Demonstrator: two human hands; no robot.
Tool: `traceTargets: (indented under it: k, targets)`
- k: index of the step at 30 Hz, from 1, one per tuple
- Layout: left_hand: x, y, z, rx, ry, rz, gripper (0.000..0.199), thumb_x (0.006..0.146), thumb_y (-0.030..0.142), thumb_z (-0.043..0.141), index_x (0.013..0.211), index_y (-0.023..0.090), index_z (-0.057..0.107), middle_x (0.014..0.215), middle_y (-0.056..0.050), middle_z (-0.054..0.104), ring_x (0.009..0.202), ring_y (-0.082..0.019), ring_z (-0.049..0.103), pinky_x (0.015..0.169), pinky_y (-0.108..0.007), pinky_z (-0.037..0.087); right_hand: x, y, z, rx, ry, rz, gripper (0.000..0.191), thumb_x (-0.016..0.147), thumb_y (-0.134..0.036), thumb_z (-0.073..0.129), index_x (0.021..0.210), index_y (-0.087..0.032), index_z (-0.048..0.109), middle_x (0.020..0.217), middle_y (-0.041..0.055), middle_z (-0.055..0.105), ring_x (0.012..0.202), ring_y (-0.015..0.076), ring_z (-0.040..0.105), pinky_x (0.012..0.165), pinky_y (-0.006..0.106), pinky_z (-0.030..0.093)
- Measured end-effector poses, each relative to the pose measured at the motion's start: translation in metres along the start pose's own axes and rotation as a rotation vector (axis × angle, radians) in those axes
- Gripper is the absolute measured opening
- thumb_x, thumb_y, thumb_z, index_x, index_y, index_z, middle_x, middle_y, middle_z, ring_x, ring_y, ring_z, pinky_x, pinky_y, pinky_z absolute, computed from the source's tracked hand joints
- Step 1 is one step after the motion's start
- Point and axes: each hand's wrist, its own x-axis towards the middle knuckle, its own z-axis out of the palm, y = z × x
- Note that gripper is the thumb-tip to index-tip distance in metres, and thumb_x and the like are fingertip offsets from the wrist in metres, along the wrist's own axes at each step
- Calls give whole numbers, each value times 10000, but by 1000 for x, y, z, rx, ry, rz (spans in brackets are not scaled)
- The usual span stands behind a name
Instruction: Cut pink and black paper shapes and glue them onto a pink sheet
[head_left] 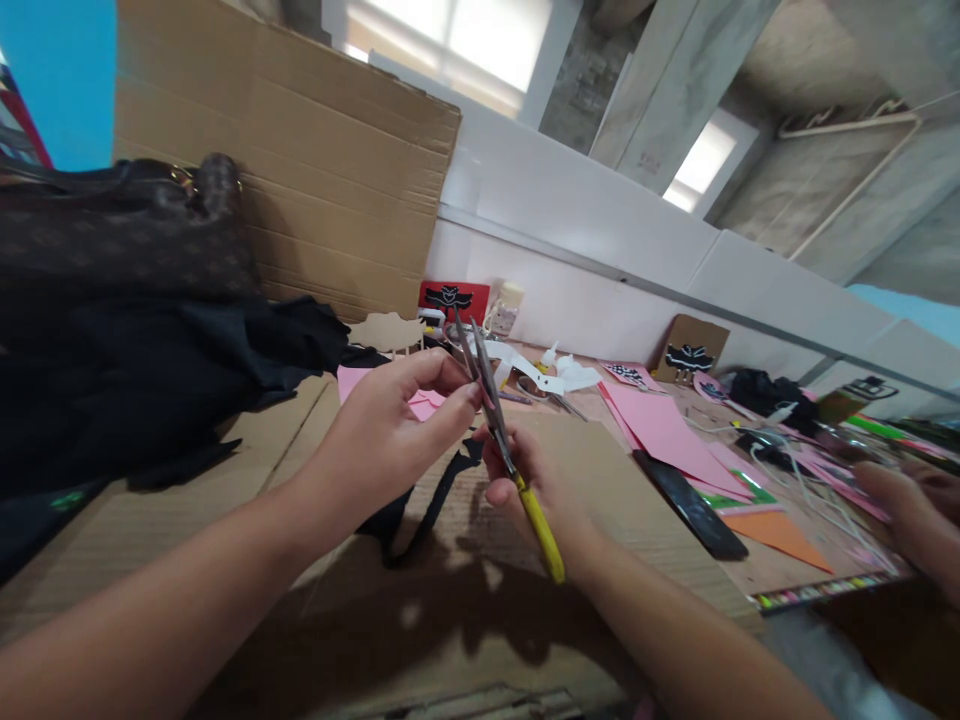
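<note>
My right hand [529,465] is closed around a pair of scissors [536,525] with yellow handles. The metal blades point up and away, slightly apart. Beside the blades, my left hand [405,410] pinches thumb and forefinger together; a small pinkish bit shows at the fingertips, too small to name. Pink paper [425,403] shows behind the left hand, partly covered by it. Below both hands is a black cut strip [439,505] with a bend in it; I cannot tell whether a hand touches it. Brown cardboard [337,590] covers the work surface.
Black cloth [150,380] and a brown handbag [120,240] fill the left side. A cardboard panel [300,150] stands behind. To the right lie pink sheets [675,430], a black phone-like slab [690,505] and white cables [795,470]. Another person's hand [911,520] reaches in at far right.
</note>
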Motion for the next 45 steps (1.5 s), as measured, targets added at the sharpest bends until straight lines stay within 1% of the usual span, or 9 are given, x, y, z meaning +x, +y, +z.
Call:
traceTargets:
  k: [4,9,14,18,23,27,32,39,45]
  targets:
    - [-2,-1,1,-4,-4,6,171,967,335,657,840,236,715,885,12,780,855,-179,714,804,-305,533,0,2,0,-3,12,-14,684,842,-868,658,1217,-296,638,883,41,581,805,248,597,731,378,560]
    - [-1,-1,1,8,2,-26,194,965,364,647,838,234,714,895,-6,780,874,-202,718,818,-331,533,0,1,1,-54,17,20,723,832,-911,608,1214,-298,628,895,48,575,821,262,594,740,391,547]
    - [0,1,1,2,15,-11,189,950,360,652,820,238,716,854,2,770,839,-193,705,794,-320,532,1,-2,1,-25,2,20,703,826,-898,636,1194,-299,616,860,28,551,787,244,568,732,380,532]
    - [-1,0,2,-8,17,-36,197,951,382,648,839,234,713,881,-11,781,862,-206,715,808,-331,546,1,0,0,6,-16,14,710,826,-883,657,1224,-296,616,860,18,529,754,228,555,698,370,539]
    - [-2,-2,1,8,44,-46,217,961,393,663,818,232,694,840,4,754,820,-186,697,763,-309,529,-1,1,0,39,-59,-10,658,877,-836,645,1258,-301,607,941,51,576,858,258,611,794,405,587]
    - [-1,-3,0,-6,38,-31,217,970,385,669,818,230,689,850,8,752,820,-176,694,767,-299,526,-1,-2,0,31,-61,8,667,870,-846,642,1263,-309,596,944,49,572,871,263,610,814,412,585]
    - [0,-1,0,19,23,-22,217,965,382,664,808,235,689,854,7,764,834,-187,707,785,-307,537,0,-4,-1,8,-70,29,712,844,-891,621,1242,-301,589,908,35,538,801,243,578,717,378,560]
    - [1,-1,1,37,9,-4,192,955,348,663,800,244,709,833,19,769,800,-177,699,753,-291,528,0,2,0,-9,-46,-5,699,862,-880,612,1247,-297,605,864,19,514,762,227,549,719,369,550]
    - [1,-1,0,46,7,16,198,962,337,657,794,246,708,827,31,768,806,-164,696,765,-284,513,1,0,0,13,-40,-34,683,865,-863,634,1220,-280,612,841,1,485,714,196,490,630,326,477]
